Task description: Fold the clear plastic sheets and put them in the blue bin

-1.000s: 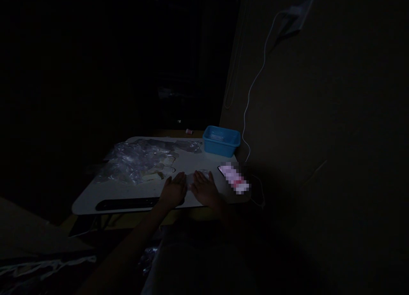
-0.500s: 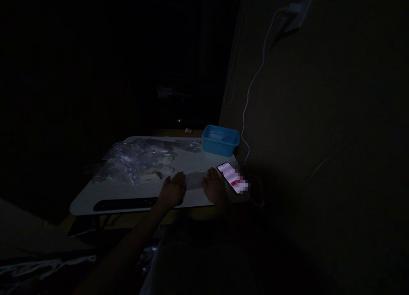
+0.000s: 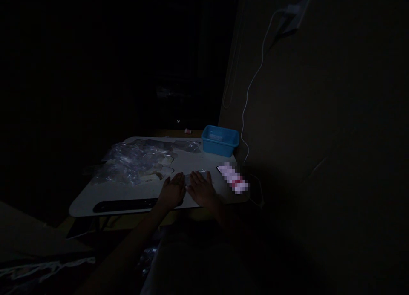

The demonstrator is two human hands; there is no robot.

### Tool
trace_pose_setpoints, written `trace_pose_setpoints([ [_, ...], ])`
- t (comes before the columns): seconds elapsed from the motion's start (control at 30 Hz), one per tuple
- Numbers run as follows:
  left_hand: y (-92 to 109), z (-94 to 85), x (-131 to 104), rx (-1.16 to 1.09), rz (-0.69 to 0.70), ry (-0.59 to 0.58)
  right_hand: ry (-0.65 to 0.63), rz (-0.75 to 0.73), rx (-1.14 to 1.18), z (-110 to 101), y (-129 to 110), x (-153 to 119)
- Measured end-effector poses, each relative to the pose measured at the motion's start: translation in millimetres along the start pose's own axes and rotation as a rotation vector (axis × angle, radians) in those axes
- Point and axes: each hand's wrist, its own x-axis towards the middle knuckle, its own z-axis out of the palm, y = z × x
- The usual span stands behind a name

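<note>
In dim light, my left hand [image 3: 173, 190] lies flat near the front edge of the white folding table [image 3: 128, 195], fingers stretched forward. My right hand [image 3: 201, 188] rests flat close beside it, fingers a little apart, over a clear plastic bag [image 3: 202, 171]. Most of the bag is hidden under the hands; its far edge shows beyond the right fingertips. A heap of crinkled clear plastic bags [image 3: 131, 158] spreads over the left part of the table.
A blue plastic basin [image 3: 219, 146] stands at the table's back right corner. A lit phone [image 3: 232, 178] lies at the right edge. A white cable [image 3: 247, 96] runs down from the wall outlet [image 3: 295, 15]. A small pinkish cup-shaped object [image 3: 188, 131] sits behind the table.
My right hand has moved left across the clear bag, closer to my left hand, and now covers more of it. The left hand has stayed almost where it was.
</note>
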Motion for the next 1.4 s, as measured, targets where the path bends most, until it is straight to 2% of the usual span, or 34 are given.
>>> trace_pose_setpoints([
  [0.37, -2, 5.1, 0, -0.031, -0.003, 0.019, -0.004, 0.162, -0.031, -1, 28, -5],
  [0.67, -3, 6.2, 0, -0.023, 0.000, 0.001, 0.082, 0.314, -0.024, 4, 45, -8],
  [0.77, -4, 5.7, 0, -0.018, 0.002, -0.007, 0.126, 0.290, -0.005, 0, 46, -9],
  [0.97, -5, 4.5, -1, -0.037, -0.016, 0.024, 0.136, 0.227, -0.017, -8, 43, -12],
  [1.4, -13, 12.1, 1, -0.151, 0.016, 0.200, 0.139, 0.194, -0.005, -4, 44, -12],
])
